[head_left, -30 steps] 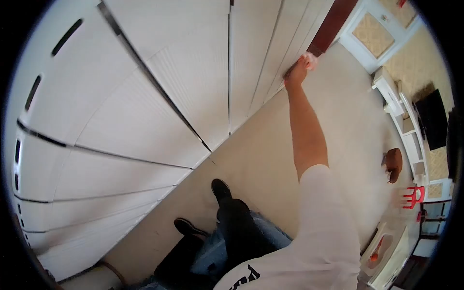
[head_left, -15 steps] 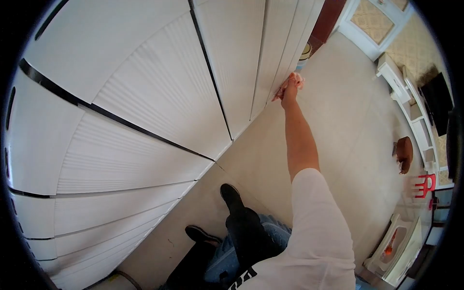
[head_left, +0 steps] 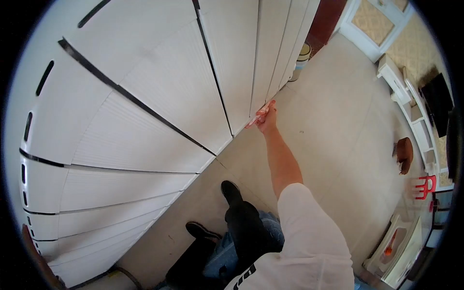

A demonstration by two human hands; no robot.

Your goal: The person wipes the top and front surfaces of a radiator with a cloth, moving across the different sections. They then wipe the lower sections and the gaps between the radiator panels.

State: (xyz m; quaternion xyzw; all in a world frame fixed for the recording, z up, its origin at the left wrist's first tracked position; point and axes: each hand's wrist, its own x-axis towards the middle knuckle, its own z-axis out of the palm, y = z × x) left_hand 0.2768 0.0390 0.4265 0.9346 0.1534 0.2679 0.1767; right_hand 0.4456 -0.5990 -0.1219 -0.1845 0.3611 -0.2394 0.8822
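Note:
My right hand (head_left: 267, 123) is closed around a crumpled pink-and-white cloth (head_left: 261, 114). The arm stretches forward and down, and the cloth is at the bottom edge of a tall white cabinet (head_left: 159, 96) with ribbed door panels and dark gaps between them. Part of the cloth sticks out past my fingers along that edge. My left hand does not show.
Beyond the cabinet's far end stands a round tin-like container (head_left: 301, 58). On the right are a brown stool (head_left: 404, 151), a red plastic chair (head_left: 426, 187), a white TV stand (head_left: 414, 113) and a low white table (head_left: 406, 251). My black shoes (head_left: 232, 192) are on the tiled floor (head_left: 333, 130).
My right hand has drawn the cloth back toward me along the cabinet's bottom edge, uncovering more of the container at the far end. The view of the cabinet has shifted slightly.

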